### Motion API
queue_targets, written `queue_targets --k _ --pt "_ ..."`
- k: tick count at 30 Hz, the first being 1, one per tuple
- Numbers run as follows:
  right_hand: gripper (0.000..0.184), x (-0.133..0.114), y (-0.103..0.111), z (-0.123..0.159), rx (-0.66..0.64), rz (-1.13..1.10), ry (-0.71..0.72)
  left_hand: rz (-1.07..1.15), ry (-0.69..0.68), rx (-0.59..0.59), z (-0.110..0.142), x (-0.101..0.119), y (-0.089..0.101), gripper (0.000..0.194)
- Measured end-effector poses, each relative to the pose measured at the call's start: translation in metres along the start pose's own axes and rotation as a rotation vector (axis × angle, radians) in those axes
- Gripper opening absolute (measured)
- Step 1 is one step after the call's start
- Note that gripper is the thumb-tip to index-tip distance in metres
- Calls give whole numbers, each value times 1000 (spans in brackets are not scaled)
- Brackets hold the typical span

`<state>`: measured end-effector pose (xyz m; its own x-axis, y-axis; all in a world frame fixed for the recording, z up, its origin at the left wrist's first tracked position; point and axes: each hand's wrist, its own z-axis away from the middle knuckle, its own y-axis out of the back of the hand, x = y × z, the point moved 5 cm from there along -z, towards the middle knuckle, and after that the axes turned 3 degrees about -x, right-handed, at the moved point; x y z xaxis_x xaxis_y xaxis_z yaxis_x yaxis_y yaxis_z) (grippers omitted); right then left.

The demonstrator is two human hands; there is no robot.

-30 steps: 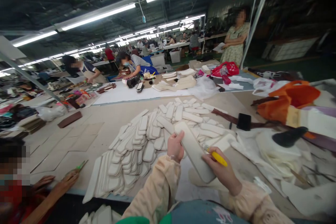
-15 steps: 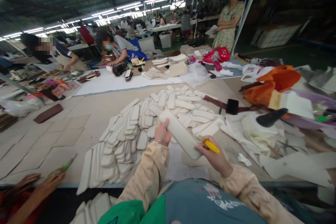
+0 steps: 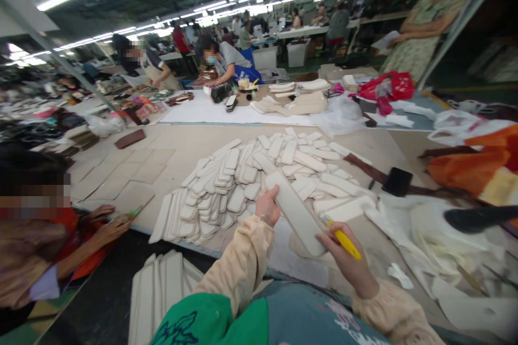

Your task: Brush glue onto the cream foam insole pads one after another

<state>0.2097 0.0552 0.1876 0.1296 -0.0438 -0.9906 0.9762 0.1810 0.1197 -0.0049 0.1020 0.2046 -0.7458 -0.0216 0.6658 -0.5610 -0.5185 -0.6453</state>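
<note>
A long off-white padded strip (image 3: pixel 294 215) with rounded corners slants across in front of me, above the table. My left hand (image 3: pixel 267 207) is closed on its upper left edge, thumb on top. My right hand (image 3: pixel 351 261) grips a yellow-handled tool (image 3: pixel 345 240) with a short pale tip, whose exact kind I cannot make out. The fingers of that same hand also touch the strip's lower right end. Just beyond both hands spreads a big pile of similar off-white strips (image 3: pixel 212 186), some fanned in overlapping rows, others loose.
More strips (image 3: pixel 159 291) are stacked below the table edge at left. A co-worker's hands (image 3: pixel 117 223) hold a green-handled tool at the left. Rightward lie a black block (image 3: pixel 396 180), crumpled white material (image 3: pixel 421 232) and an orange bag (image 3: pixel 473 164). A brown piece (image 3: pixel 129 139) lies farther left.
My view has swung to the left, so the scene sits farther right and the co-worker at left shows more. Both hands keep their hold on the strip and the yellow-handled tool.
</note>
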Motion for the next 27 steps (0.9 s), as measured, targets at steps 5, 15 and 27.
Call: queue_targets --k 5,15,27 --pt "41 16 7 8 41 146 56 -126 102 -197 45 -41 20 46" --pt "42 31 -26 22 -315 201 15 -195 35 126 96 -55 85 47" --pt "41 31 -18 19 -259 0 -55 -273 -43 46 64 -24 101 56"
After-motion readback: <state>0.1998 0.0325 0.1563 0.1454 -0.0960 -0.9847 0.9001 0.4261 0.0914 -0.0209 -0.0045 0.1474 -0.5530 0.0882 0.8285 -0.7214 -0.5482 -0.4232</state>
